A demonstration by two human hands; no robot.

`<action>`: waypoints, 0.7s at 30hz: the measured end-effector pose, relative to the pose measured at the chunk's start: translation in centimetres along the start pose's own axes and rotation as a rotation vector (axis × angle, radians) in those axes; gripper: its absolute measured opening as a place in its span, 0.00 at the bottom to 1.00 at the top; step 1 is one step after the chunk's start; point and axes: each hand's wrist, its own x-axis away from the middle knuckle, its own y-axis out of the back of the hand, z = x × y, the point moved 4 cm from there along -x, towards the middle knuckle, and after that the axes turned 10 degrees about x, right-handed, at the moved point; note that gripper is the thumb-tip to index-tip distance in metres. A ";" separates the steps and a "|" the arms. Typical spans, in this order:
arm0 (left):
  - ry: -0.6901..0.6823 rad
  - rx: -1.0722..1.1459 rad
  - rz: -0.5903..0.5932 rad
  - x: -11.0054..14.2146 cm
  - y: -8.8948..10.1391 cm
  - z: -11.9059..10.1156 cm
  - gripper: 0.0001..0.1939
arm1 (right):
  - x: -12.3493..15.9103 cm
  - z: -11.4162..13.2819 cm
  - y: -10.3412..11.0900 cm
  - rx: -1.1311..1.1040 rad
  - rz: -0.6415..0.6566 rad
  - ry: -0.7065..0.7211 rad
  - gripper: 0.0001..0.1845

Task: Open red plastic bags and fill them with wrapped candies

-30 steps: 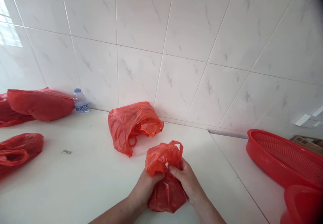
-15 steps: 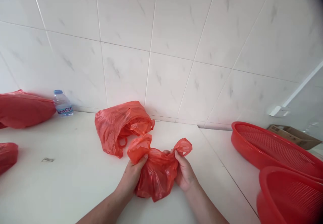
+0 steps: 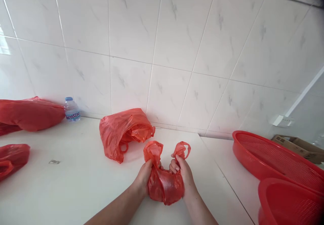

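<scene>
A small red plastic bag (image 3: 165, 186) hangs between my hands near the front of the white table, its lower part bulging around contents I cannot make out. My left hand (image 3: 146, 172) is closed round the gathered left handle, whose loop stands up above the thumb. On the other side my right hand (image 3: 182, 167) grips the right handle, with its loop sticking out over the fingers. Just behind them lies a larger red plastic bag (image 3: 121, 128), its mouth facing right, against the tiled wall.
More red bags, one full (image 3: 32, 113) and one smaller (image 3: 17, 155), lie at the left beside a water bottle (image 3: 72, 110). Two red plastic baskets (image 3: 243, 150) stand on the right, with a cardboard box (image 3: 298, 147) behind. A wall socket (image 3: 283, 121) is above.
Both handles are now gathered tighter and pulled upright, and the bag's mouth has narrowed. My left hand has come slightly right. The whole view has shifted a little.
</scene>
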 end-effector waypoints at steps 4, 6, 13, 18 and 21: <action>-0.025 0.004 -0.001 -0.6 0.2 0.3 0.09 | 0.4 0.5 -0.6 0.034 0.101 0.018 0.29; -0.020 0.000 0.002 -0.9 0.1 0.2 0.10 | 0.6 0.8 -0.9 0.060 0.153 0.036 0.32; 0.002 -0.035 0.007 -1.7 -0.1 -0.3 0.12 | 1.3 1.4 -1.3 0.357 0.257 0.063 0.13; 0.026 -0.050 0.000 -1.9 0.5 -0.3 0.13 | 1.4 1.1 -1.9 0.538 0.301 0.149 0.11; 0.060 -0.051 0.018 -1.6 0.5 -0.2 0.15 | 1.4 0.8 -2.1 0.533 0.261 0.182 0.13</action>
